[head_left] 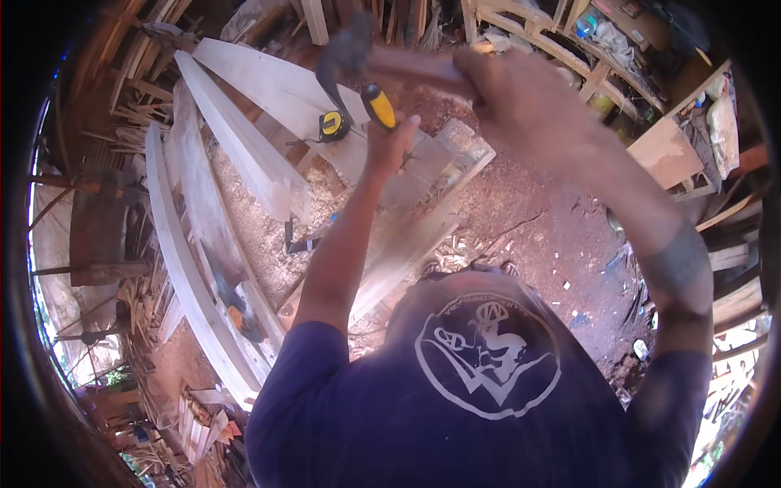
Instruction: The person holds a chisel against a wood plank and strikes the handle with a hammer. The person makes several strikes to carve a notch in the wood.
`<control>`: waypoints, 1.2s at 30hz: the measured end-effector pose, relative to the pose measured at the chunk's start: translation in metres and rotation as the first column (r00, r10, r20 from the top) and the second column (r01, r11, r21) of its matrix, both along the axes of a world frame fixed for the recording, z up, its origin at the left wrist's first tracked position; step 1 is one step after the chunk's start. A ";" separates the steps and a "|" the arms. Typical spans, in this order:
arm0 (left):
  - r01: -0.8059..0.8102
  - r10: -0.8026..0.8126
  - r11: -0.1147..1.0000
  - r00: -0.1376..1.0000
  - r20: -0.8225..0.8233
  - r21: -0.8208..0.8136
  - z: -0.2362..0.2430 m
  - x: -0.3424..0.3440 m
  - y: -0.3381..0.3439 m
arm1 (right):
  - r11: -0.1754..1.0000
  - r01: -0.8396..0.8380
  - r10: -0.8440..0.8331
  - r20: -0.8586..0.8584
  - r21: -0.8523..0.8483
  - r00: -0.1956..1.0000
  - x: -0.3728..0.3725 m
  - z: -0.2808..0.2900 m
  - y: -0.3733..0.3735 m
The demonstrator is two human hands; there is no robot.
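Observation:
My right hand (512, 93) is raised and wrapped round the wooden handle of a hammer (419, 71). The hammer's dark head is smeared by motion at the upper middle, above and left of the chisel. In my left hand (390, 146) is a chisel with a yellow and black handle (378, 107), its butt end pointing up. The chisel's blade is hidden below my fist, over pale wood. A yellow and black tape measure (331, 125) lies on a board just left of the chisel.
Long pale boards (236, 134) and a curved plank (183, 252) extend along the left, with wood shavings (252, 220) between them. A dark try square (301, 242) lies near my left forearm. Wooden frames (529, 28) stand at the back right, beyond the reddish dirt floor (545, 236).

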State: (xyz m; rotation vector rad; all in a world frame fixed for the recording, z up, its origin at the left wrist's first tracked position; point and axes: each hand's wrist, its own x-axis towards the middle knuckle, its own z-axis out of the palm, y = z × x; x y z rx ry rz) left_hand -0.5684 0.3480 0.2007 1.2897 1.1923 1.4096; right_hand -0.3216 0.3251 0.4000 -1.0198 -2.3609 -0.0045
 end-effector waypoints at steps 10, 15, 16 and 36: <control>0.016 -0.016 1.000 0.999 0.049 -0.004 0.008 0.011 -0.004 | 0.984 0.090 -0.068 0.146 -0.153 0.987 0.002 -0.016 -0.009; -0.020 0.019 0.999 1.000 -0.004 -0.026 0.000 0.005 -0.004 | 0.941 0.184 -0.149 0.142 -0.285 0.979 0.019 -0.014 -0.003; -0.012 0.012 0.999 1.000 -0.016 -0.048 0.001 0.005 -0.005 | 0.963 0.138 -0.151 -0.042 -0.231 0.988 0.025 -0.009 -0.002; 0.066 -0.099 0.988 0.961 0.258 0.137 0.052 -0.003 -0.040 | 0.576 0.045 -0.690 -0.456 -0.816 0.562 0.133 -0.076 -0.072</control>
